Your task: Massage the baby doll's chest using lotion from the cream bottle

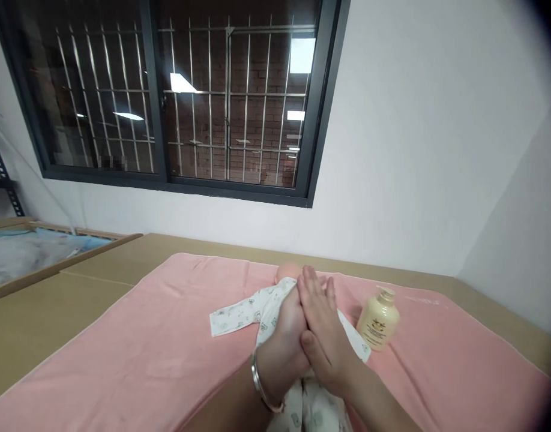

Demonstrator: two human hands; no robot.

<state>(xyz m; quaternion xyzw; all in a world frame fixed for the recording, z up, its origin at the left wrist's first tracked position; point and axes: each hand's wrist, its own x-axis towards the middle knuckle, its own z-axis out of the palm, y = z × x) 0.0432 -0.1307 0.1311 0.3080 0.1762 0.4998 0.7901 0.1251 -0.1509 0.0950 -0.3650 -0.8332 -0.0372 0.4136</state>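
My left hand (290, 321), with a silver bangle on its wrist, is pressed against my right hand (323, 327), palm to palm. The fingers of the right hand lie stretched out flat, while those of the left are mostly hidden behind it. Nothing shows between the palms. Just beyond and below both hands, a baby doll (288, 273) lies on a pink towel (167, 336), its face hidden by my hands. White printed clothes (234, 317) cover the doll, one sleeve spread out to the left. To the right of my hands stands a pale yellow pump bottle (378, 318), close to the other sleeve.
The towel covers much of a tan tabletop (99, 264). On the left is a wooden-edged recess (117, 241) with pale bedding (27, 255) inside. A white wall (392, 150) and a dark-framed window (239, 187) with metal bars rise behind the table.
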